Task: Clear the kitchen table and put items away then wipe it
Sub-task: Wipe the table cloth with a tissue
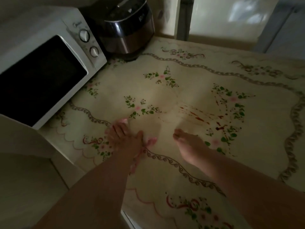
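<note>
Dim kitchen tabletop [181,66] under a floral cover. Left hand [125,138], fingers spread and straight, presses on what looks like a pale, pink-edged cloth [152,140], blurred. Right hand [188,146] lies beside it, fingers extended, holding nothing. Red smears [198,117] lie just beyond the right hand. Microwave [49,71] and cooker [127,27] stand beyond the left.

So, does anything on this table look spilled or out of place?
Yes. Red-brown streaks and drops lie smeared across the tablecloth, right of centre, just beyond the right hand. They cross the flower print unevenly, so they look like a spill, not pattern.
</note>
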`<action>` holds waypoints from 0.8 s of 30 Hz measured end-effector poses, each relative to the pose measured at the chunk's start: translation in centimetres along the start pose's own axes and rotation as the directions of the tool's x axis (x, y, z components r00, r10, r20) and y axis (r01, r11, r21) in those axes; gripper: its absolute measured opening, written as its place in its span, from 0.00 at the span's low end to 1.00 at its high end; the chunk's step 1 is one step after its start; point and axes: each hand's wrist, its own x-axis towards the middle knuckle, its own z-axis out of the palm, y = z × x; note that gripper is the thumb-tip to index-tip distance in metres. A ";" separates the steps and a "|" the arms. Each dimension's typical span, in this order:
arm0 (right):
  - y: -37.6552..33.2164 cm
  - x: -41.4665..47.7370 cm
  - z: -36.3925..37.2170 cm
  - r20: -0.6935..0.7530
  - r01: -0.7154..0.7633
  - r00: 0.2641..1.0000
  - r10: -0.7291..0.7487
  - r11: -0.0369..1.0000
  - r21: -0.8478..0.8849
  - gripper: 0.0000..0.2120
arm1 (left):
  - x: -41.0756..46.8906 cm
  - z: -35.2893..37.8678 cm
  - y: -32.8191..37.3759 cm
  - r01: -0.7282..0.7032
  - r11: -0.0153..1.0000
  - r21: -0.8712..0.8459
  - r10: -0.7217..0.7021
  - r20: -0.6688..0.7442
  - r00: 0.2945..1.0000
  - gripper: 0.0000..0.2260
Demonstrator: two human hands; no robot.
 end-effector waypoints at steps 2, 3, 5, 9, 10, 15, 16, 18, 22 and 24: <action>0.4 0.6 0.0 0.004 0.016 1.000 -0.016 1.000 -0.008 0.21 | 2.4 -0.6 0.8 -0.052 0.998 0.020 0.052 -0.009 0.999 0.39; 0.8 0.7 0.0 0.003 0.041 0.999 -0.041 0.999 -0.018 0.21 | 3.4 -0.6 1.4 -0.091 0.996 0.018 0.091 -0.028 0.995 0.39; 1.9 0.5 -0.2 -0.018 0.083 0.996 -0.082 0.997 0.007 0.25 | 4.7 -0.8 2.5 -0.165 0.986 0.002 0.164 -0.068 0.984 0.38; 5.3 -1.1 -0.8 -0.203 -0.105 0.970 0.132 0.985 0.140 0.30 | 5.8 -0.9 4.6 -0.270 0.961 0.053 0.274 -0.096 0.957 0.37; 6.5 -1.8 -0.7 -0.248 -0.170 0.943 0.220 0.963 0.208 0.30 | 5.8 -1.0 5.5 -0.308 0.949 0.073 0.314 -0.098 0.944 0.37; 11.1 -6.4 -0.7 -0.270 -0.462 0.825 0.496 0.868 0.184 0.33 | 5.4 -0.9 10.7 -0.490 0.846 0.208 0.515 -0.086 0.853 0.36; 11.7 -7.1 -0.8 -0.268 -0.497 0.803 0.532 0.846 0.193 0.33 | 5.3 -0.8 11.7 -0.530 0.817 0.227 0.555 -0.060 0.830 0.35; 12.6 -8.2 -0.8 -0.269 -0.575 0.754 0.599 0.800 0.170 0.31 | 5.0 -0.7 13.5 -0.602 0.761 0.244 0.627 -0.037 0.778 0.35; 13.9 -10.0 -0.7 -0.198 -0.638 0.736 0.647 0.761 0.115 0.32 | 3.1 -0.2 16.5 -0.714 0.629 0.308 0.753 -0.010 0.658 0.35; 14.6 -10.4 -1.3 -0.184 -0.594 0.767 0.615 0.788 0.160 0.33 | 2.0 0.0 17.9 -0.755 0.579 0.307 0.790 0.020 0.613 0.35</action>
